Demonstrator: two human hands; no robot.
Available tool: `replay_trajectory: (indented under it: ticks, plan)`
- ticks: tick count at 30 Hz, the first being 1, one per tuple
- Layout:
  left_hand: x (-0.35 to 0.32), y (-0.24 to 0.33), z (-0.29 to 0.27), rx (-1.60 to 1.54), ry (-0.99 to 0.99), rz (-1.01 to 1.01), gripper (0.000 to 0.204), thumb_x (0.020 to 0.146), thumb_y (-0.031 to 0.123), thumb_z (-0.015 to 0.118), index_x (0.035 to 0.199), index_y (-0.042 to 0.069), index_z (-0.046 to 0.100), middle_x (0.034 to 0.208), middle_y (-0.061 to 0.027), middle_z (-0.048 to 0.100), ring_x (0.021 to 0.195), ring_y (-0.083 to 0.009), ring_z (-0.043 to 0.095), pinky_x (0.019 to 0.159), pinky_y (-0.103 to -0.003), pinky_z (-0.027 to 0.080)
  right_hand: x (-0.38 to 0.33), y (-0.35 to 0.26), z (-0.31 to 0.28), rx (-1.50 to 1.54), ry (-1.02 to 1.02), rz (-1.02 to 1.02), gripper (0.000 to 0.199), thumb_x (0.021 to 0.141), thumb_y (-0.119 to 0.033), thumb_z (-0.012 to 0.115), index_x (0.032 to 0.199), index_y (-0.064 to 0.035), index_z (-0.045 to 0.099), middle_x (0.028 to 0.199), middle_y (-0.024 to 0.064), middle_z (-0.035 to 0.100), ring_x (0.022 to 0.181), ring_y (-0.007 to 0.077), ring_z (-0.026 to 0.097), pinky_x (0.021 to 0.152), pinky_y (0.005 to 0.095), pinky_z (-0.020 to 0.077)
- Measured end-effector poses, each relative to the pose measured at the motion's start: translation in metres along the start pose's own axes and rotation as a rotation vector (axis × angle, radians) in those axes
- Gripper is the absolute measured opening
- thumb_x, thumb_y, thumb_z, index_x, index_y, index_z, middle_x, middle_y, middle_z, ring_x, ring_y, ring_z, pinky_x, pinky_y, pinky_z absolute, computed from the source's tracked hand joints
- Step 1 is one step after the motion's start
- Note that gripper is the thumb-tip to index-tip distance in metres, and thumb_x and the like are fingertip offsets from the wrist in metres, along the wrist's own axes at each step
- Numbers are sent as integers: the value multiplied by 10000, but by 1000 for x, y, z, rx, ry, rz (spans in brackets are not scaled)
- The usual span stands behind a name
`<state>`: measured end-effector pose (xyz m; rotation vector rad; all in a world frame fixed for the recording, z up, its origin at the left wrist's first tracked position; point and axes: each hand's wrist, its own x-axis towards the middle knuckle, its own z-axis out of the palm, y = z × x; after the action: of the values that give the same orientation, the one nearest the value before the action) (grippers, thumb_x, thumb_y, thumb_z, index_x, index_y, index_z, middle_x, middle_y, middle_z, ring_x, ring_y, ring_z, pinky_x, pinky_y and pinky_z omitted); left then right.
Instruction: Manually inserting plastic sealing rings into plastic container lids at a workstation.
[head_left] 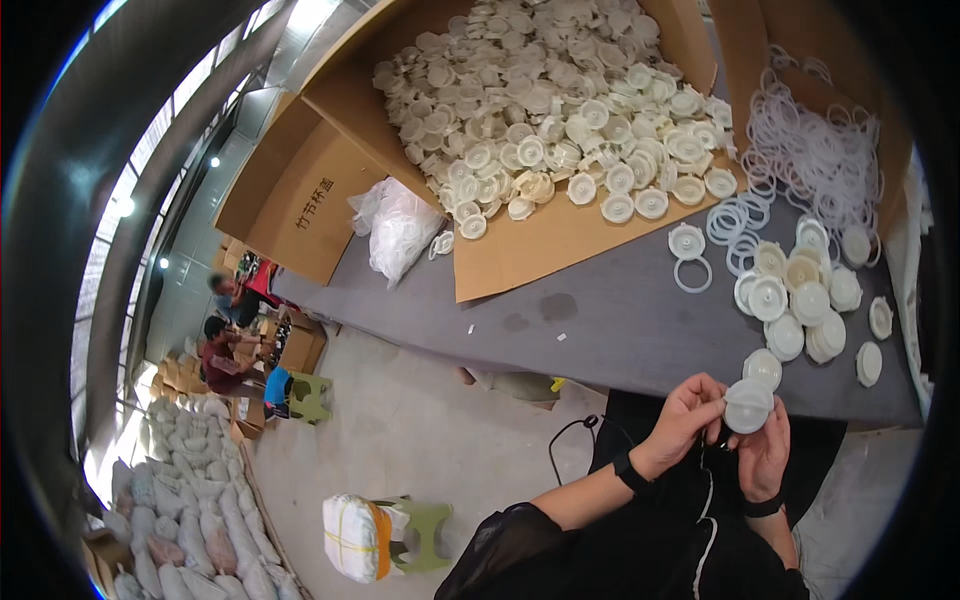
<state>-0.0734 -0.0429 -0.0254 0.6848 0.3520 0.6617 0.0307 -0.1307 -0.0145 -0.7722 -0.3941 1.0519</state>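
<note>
Both of my hands hold one round white plastic lid (748, 406) just off the table's near edge. My left hand (688, 418) pinches its left side between thumb and fingers. My right hand (766, 455) closes on its lower right side. Just beyond it, another white lid (762, 368) lies at the edge of the table. Past that is a small heap of lids (810, 302), some with a raised centre. Loose translucent sealing rings (742, 240) lie beside the heap, and a single ring (692, 276) touches a lid (686, 241).
A tipped cardboard box (500, 270) spills many white lids (540, 110) onto the dark grey table (420, 315). At the right, another box (745, 45) holds tangled rings (815, 150). A plastic bag (395, 235) lies left. Green stools (430, 535), white sacks (200, 480) and two seated people stand further off.
</note>
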Motion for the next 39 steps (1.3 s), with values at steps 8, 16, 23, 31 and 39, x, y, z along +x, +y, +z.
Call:
replay_trajectory:
  ticks: [8,16,23,31,39]
  plan:
    - [-5,19,7,106,-7,-52,109,815,96,517,898,37,480,706,-17,531,415,-21,379,371,-140,280,2,6,-2,54,-30,111,347,866,-326,411,974,-3,477,801,72,553,608,119,539,403,204,416]
    - [-4,15,-3,262,-13,-90,73,817,126,527,849,70,493,614,46,492,430,9,369,368,-135,250,1,8,0,-111,-29,100,329,838,-317,477,807,5,539,711,31,555,602,86,518,526,206,407]
    - [-4,20,5,318,-81,-195,121,813,171,547,858,71,498,631,62,487,484,15,388,401,-134,264,-2,6,2,-125,6,158,316,851,-272,458,767,14,563,705,28,567,613,79,517,566,210,403]
    - [1,49,-4,497,-93,-414,129,761,88,581,855,8,540,683,-24,550,507,-58,482,429,-163,367,2,15,-8,-136,3,286,279,866,-244,458,764,-19,588,672,-14,547,601,44,483,549,205,388]
    - [28,52,0,425,-130,-400,121,765,81,570,826,-20,542,631,-57,561,444,-100,500,409,-189,412,-2,9,-13,106,-32,204,258,875,-251,430,971,-23,501,848,18,535,725,81,516,649,219,433]
